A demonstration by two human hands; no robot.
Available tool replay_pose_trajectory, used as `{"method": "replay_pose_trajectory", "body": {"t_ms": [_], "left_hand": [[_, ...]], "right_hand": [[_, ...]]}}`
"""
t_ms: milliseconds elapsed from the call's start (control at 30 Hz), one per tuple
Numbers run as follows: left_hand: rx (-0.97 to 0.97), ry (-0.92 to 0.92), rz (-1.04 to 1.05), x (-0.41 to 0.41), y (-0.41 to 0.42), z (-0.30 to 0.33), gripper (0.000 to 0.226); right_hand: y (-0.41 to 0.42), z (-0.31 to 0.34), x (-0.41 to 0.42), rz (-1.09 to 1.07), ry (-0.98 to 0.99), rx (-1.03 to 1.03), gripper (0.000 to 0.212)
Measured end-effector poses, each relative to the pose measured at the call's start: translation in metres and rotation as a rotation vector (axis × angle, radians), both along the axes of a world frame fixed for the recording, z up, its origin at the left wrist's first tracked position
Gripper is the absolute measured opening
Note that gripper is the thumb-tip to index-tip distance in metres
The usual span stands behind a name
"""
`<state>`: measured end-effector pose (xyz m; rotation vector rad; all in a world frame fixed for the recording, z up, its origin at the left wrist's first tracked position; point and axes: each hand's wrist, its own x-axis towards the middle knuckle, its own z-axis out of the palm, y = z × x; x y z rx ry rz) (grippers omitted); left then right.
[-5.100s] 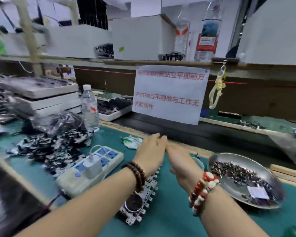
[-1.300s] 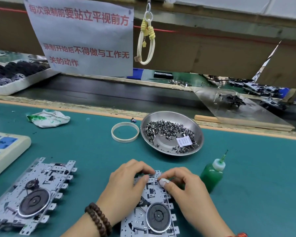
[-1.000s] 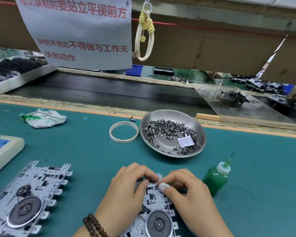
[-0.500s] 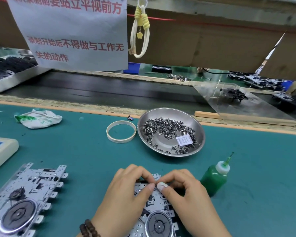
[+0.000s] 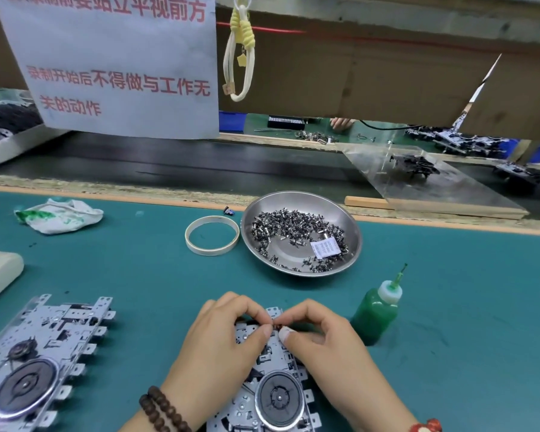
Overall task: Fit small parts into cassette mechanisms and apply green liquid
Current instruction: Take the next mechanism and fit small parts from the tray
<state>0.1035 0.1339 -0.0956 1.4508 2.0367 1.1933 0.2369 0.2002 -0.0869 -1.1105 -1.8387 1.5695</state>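
Cassette mechanisms number two on the green mat: one [image 5: 272, 381] lies under both hands, a second [image 5: 35, 363] sits to its left. Left hand [image 5: 219, 344] and right hand [image 5: 321, 341] pinch one small dark part [image 5: 276, 323] together at its far edge. Beyond stand one green liquid bottle [image 5: 376, 310], one tape ring [image 5: 212, 234] and one steel dish [image 5: 349, 232] of small parts, its paper label too small to read.

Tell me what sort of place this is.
Most likely an electronics assembly line in a factory. A black conveyor belt runs behind the teal work mat, a round steel dish of small metal parts stands ready, and silver cassette mechanisms lie on the mat awaiting work.
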Motion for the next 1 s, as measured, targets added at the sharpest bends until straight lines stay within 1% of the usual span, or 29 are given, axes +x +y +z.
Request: {"method": "replay_pose_trajectory", "body": {"t_ms": [233, 433, 567, 633, 733, 833, 1000], "left_hand": [[0.082, 0.059, 0.000, 0.009, -0.003, -0.002, 0.023], [0.144, 0.124, -0.046, 0.012, -0.009, -0.001, 0.041], [0.119, 0.133, -0.035, 0.015, -0.010, 0.001, 0.036], [0.129, 0.148, -0.028, 0.014, -0.010, 0.001, 0.032], [0.127, 0.156, -0.015, 0.014, -0.010, 0.001, 0.027], [0.110, 0.145, -0.006, 0.015, -0.010, 0.001, 0.024], [0.114, 0.051, 0.004, 0.015, -0.010, 0.001, 0.031]], "right_hand": [[0.001, 0.000, -0.004, -0.043, 0.020, -0.064, 0.023], [-0.003, -0.001, -0.007, -0.073, 0.030, -0.026, 0.023], [-0.005, 0.005, 0.001, 0.020, 0.009, 0.000, 0.019], [-0.008, 0.006, 0.011, 0.046, 0.011, 0.026, 0.022], [-0.014, 0.006, 0.028, 0.001, 0.042, 0.042, 0.025], [-0.013, 0.004, 0.029, -0.013, 0.021, 0.056, 0.024], [-0.010, -0.001, 0.003, -0.030, 0.009, 0.050, 0.023]]}}
